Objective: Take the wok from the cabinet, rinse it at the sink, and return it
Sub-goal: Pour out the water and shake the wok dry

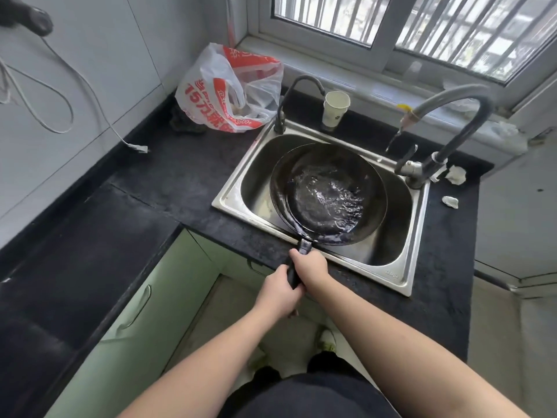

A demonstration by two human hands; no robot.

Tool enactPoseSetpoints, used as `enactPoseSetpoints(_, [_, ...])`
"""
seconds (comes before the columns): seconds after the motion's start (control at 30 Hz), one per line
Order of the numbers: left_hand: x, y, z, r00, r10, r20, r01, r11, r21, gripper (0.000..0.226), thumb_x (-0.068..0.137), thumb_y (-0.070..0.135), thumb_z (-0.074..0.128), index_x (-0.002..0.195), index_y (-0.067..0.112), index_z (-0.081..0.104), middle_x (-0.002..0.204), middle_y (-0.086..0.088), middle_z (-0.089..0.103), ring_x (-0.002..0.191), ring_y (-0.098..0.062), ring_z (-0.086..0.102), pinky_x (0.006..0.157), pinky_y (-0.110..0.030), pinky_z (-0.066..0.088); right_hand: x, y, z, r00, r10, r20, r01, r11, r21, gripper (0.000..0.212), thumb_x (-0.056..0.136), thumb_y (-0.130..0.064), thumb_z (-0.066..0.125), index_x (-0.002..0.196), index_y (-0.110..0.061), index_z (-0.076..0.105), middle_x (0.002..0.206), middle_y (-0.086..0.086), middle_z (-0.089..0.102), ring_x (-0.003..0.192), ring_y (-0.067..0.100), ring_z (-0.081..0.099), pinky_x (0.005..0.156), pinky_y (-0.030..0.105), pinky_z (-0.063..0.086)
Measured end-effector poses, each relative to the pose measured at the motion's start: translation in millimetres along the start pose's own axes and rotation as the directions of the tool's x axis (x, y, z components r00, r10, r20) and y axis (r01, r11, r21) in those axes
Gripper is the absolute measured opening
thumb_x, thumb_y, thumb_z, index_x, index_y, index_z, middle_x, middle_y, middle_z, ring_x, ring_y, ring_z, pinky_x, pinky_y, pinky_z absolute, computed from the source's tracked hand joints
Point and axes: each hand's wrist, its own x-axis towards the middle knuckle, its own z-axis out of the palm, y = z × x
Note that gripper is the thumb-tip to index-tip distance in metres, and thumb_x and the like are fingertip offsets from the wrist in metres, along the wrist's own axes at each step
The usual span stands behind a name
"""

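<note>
The left hand [278, 292] and, at its one o'clock, the right hand [310, 267] both clenched the handle of the water-filled wok [327, 194] inside the sink [391, 251].

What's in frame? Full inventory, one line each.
wok: 1, black, in sink, holding water
sink: 1, steel, set in counter
counter: 1, black, L-shaped
big tap: 1, grey, right of sink
small tap: 1, dark, sink's back left
cup: 1, white, behind sink
bag: 1, white-red, back left corner
cabinets: pale green, under counter
cable: white, left wall
window: barred, behind sink
paper wads: 2, white, right of sink
hands: left, right, both gripping wok handle
</note>
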Motion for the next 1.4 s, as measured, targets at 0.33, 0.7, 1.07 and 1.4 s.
enactPoseSetpoints(0.33, [5.6, -2.3, -4.9, 0.997, 0.014, 0.075, -0.008, 0.997, -0.081, 0.018, 0.086, 0.028, 0.059, 0.091, 0.012, 0.056, 0.066, -0.002, 0.063, 0.034, -0.01, 0.056, 0.034, -0.023, 0.041, -4.2, -1.6, 5.3, 0.986, 0.056, 0.157, -0.133, 0.833, 0.538, 0.009, 0.085, 0.0, 0.054, 0.077, 0.0, 0.057, 0.064, 0.012, 0.062, 0.045, 0.014, 0.059, 0.048, 0.019, 0.05])
enactPoseSetpoints(0.7, [8.2, -0.6, -18.3, 0.992, 0.031, 0.124, -0.018, 0.994, -0.109, 0.007, 0.086, 0.018, 0.055, 0.082, 0.017, 0.049, 0.061, -0.005, 0.059, 0.031, -0.016, 0.052, 0.035, -0.026, 0.043, -6.7, -8.3, 9.1, 0.993, 0.05, 0.106, -0.097, 0.856, 0.509, 0.022, 0.085, -0.004, 0.056, 0.064, -0.003, 0.057, 0.058, 0.008, 0.059, 0.039, 0.01, 0.057, 0.042, 0.015, 0.045])
enactPoseSetpoints(1.07, [5.6, 24.5, -23.2, 0.996, 0.028, 0.082, -0.033, 0.998, 0.061, 0.015, 0.081, 0.022, 0.057, 0.076, 0.014, 0.046, 0.058, -0.004, 0.059, 0.035, -0.02, 0.056, 0.034, -0.022, 0.04, -10.5, -13.4, -7.4, 0.98, 0.005, 0.198, -0.108, 0.85, 0.516, 0.027, 0.083, -0.012, 0.058, 0.056, -0.011, 0.06, 0.049, 0.001, 0.058, 0.051, 0.018, 0.054, 0.054, 0.025, 0.043])
enactPoseSetpoints(1.4, [-13.1, 3.4, -20.6, 0.998, 0.033, 0.055, -0.029, 0.997, -0.067, 0.016, 0.084, 0.025, 0.061, 0.08, 0.014, 0.051, 0.065, 0.0, 0.058, 0.035, -0.016, 0.054, 0.035, -0.026, 0.042, -19.8, -4.2, 1.1, 0.992, -0.087, 0.094, 0.053, 0.947, 0.315, 0.031, 0.082, -0.014, 0.056, 0.052, -0.014, 0.061, 0.05, -0.001, 0.059, 0.049, 0.012, 0.054, 0.054, 0.023, 0.043])
